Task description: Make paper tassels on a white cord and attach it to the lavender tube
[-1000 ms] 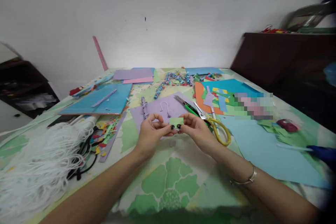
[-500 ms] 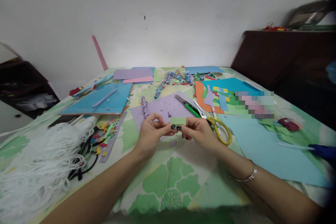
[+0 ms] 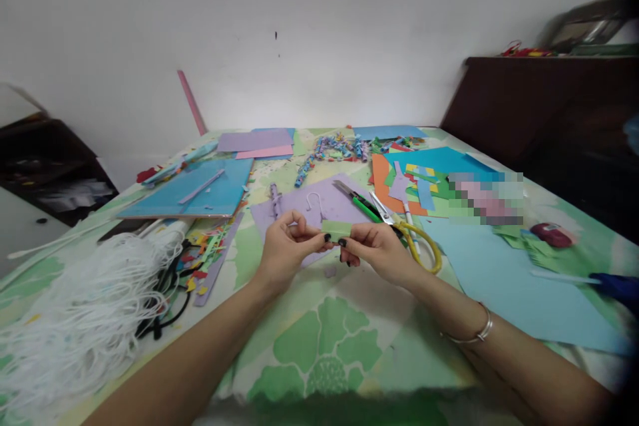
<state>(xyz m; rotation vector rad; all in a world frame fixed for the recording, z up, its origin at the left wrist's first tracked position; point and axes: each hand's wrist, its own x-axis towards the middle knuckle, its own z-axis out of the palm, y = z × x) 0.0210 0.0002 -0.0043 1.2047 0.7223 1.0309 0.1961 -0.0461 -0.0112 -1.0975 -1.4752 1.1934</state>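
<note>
A small green strip of paper [image 3: 336,229] is pinched between both hands above the table. My left hand [image 3: 289,246] grips its left end with thumb and fingers, and my right hand [image 3: 374,246] grips the right end. The two thumbs lie close together along its lower edge. Behind the hands a lilac sheet [image 3: 324,196] lies flat, bearing a white string [image 3: 313,200] and a rolled purple paper piece [image 3: 274,200]. Just past my right hand rest a green box cutter [image 3: 364,205] and scissors with yellow handles [image 3: 422,246].
White cord [image 3: 94,306] is heaped at the left, beside colourful paper scraps [image 3: 204,259]. A blue board [image 3: 200,190] lies behind it. Toward the back sit curled paper pieces [image 3: 339,146]. To the right are a light blue sheet [image 3: 489,279], an orange sheet [image 3: 382,176] and a dark red object [image 3: 552,234].
The green paper strip looks slightly lower and tilted more, its visible band narrower at the thumbs. Both hands keep their hold. The view has shifted a little.
</note>
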